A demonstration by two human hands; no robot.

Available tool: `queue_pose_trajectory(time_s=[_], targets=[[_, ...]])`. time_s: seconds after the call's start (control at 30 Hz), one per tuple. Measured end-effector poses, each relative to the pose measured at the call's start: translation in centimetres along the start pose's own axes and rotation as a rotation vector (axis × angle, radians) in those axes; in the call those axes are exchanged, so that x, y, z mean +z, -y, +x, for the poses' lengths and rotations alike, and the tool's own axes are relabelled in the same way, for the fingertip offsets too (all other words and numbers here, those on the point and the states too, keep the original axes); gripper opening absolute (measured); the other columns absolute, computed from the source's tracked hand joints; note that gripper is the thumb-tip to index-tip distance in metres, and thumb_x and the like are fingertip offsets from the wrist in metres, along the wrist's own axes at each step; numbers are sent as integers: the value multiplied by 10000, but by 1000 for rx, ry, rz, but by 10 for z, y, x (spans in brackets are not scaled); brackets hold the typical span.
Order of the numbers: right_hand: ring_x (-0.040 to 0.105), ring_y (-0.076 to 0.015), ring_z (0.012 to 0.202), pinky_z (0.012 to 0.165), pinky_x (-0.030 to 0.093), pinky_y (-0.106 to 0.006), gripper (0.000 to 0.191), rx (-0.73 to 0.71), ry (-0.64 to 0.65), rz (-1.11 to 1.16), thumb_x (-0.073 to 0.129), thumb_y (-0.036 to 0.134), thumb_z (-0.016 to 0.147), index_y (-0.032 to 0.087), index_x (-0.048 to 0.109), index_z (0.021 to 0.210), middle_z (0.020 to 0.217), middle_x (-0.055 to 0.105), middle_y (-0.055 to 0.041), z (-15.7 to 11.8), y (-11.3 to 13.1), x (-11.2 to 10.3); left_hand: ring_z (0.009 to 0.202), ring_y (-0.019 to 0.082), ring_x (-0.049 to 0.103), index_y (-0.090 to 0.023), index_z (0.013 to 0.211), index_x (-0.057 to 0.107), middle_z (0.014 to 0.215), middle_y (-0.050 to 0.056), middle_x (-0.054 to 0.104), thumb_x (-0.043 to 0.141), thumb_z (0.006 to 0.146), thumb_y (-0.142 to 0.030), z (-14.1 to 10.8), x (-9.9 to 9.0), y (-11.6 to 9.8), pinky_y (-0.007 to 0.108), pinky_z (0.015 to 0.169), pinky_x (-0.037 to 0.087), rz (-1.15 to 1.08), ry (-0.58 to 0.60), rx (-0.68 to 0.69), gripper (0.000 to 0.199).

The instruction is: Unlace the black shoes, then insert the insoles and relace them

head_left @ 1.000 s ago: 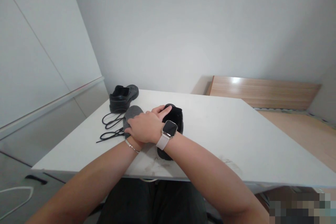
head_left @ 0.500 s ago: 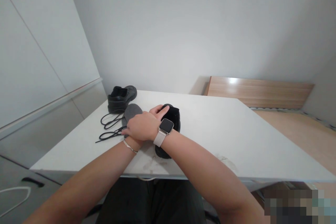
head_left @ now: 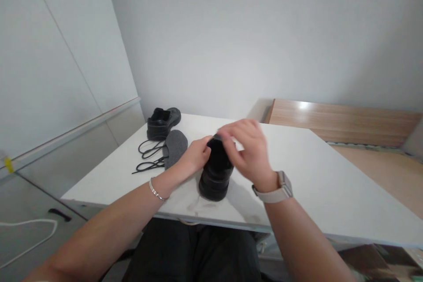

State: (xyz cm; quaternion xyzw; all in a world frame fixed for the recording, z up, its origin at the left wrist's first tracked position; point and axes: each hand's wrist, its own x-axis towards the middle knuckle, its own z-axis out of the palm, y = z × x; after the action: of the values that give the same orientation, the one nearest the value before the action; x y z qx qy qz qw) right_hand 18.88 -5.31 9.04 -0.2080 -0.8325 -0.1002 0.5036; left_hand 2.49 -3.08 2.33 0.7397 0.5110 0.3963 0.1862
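Note:
A black shoe [head_left: 216, 180] stands near the table's front edge, its heel toward me and its dark opening facing up. My left hand [head_left: 197, 153] grips its left side, with the thumb at the opening's rim. From the right, my right hand [head_left: 247, 145] pinches the tongue or upper rim at the top of the same shoe. To the left lies a grey insole [head_left: 176, 145], with black laces [head_left: 150, 165] looped beside it. Behind them stands a second black shoe [head_left: 161, 123].
The white table [head_left: 291, 172] stands against a grey wall. White cabinets [head_left: 76, 75] with black handles rise at the left. A wooden headboard [head_left: 340, 119] and bed base are at the right. Boxes sit below the table at the lower right.
My right hand has moved from over the insole to the shoe's upper rim, uncrossing my arms. My left hand is still at the shoe. The view has shifted slightly.

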Motion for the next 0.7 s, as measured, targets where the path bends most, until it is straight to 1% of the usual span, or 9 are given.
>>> queue_pose_trajectory(time_s=[0.07, 0.13, 0.17, 0.2, 0.27, 0.33, 0.47, 0.57, 0.7], targets=[[628, -169, 801, 773, 433, -331, 306, 208, -264, -53, 444, 282, 1021, 179, 666, 836, 811, 695, -42, -21, -41, -14, 1133, 246, 672, -144, 1226, 680, 1223, 94, 726, 422, 848, -70, 5, -14, -3, 390, 1047, 499, 20, -28, -23, 464], [612, -161, 695, 698, 443, -306, 405, 438, -471, -111, 421, 371, 1021, 173, 659, 761, 711, 655, -38, -48, -85, -16, 1184, 235, 652, -128, 1247, 677, 1286, 104, 695, 420, 847, -61, 15, -27, -6, 372, 1087, 467, 30, -61, -32, 480], [603, -159, 659, 676, 441, -301, 446, 525, -496, -144, 416, 414, 1013, 171, 652, 723, 672, 639, -36, -62, -104, -15, 1185, 227, 652, -131, 1247, 681, 1289, 97, 694, 427, 842, -59, 23, -33, -7, 359, 1092, 463, 28, -80, -24, 483], [588, -155, 629, 654, 436, -296, 473, 605, -474, -161, 411, 450, 1002, 169, 645, 702, 656, 633, -36, -74, -121, -12, 1173, 221, 658, -134, 1244, 686, 1279, 88, 701, 433, 836, -58, 31, -40, -6, 349, 1089, 464, 21, -108, -11, 486], [556, -147, 575, 599, 420, -284, 500, 759, -406, -107, 414, 510, 979, 169, 633, 687, 625, 614, -29, -94, -141, -5, 1162, 214, 659, -131, 1255, 681, 1271, 74, 706, 441, 824, -59, 54, -54, 1, 343, 1093, 460, -2, -194, 18, 499], [522, -142, 550, 573, 405, -280, 512, 817, -376, -30, 415, 547, 966, 175, 614, 676, 595, 583, -19, -103, -145, 2, 1160, 219, 650, -117, 1267, 672, 1269, 72, 705, 441, 817, -64, 80, -68, 14, 346, 1090, 459, -19, -305, 22, 509], [488, -134, 553, 572, 381, -275, 517, 792, -200, 125, 421, 569, 960, 180, 597, 669, 602, 575, -16, -100, -129, 18, 1216, 212, 601, -94, 1308, 636, 1333, 76, 664, 445, 796, -38, 129, -88, 49, 324, 1105, 429, 34, -382, -30, 550], [474, -128, 534, 567, 375, -270, 519, 776, -102, 171, 446, 565, 952, 179, 607, 645, 566, 553, -5, -95, -121, 27, 1211, 207, 595, -79, 1321, 618, 1332, 93, 660, 438, 798, -34, 150, -89, 74, 326, 1105, 420, 57, -367, -72, 555], [455, -122, 520, 563, 369, -269, 515, 783, -75, 197, 446, 554, 954, 180, 597, 635, 554, 537, 3, -97, -123, 29, 1156, 225, 609, -61, 1269, 649, 1275, 110, 688, 460, 785, -48, 159, -80, 106, 343, 1072, 440, 79, -313, -137, 520]])
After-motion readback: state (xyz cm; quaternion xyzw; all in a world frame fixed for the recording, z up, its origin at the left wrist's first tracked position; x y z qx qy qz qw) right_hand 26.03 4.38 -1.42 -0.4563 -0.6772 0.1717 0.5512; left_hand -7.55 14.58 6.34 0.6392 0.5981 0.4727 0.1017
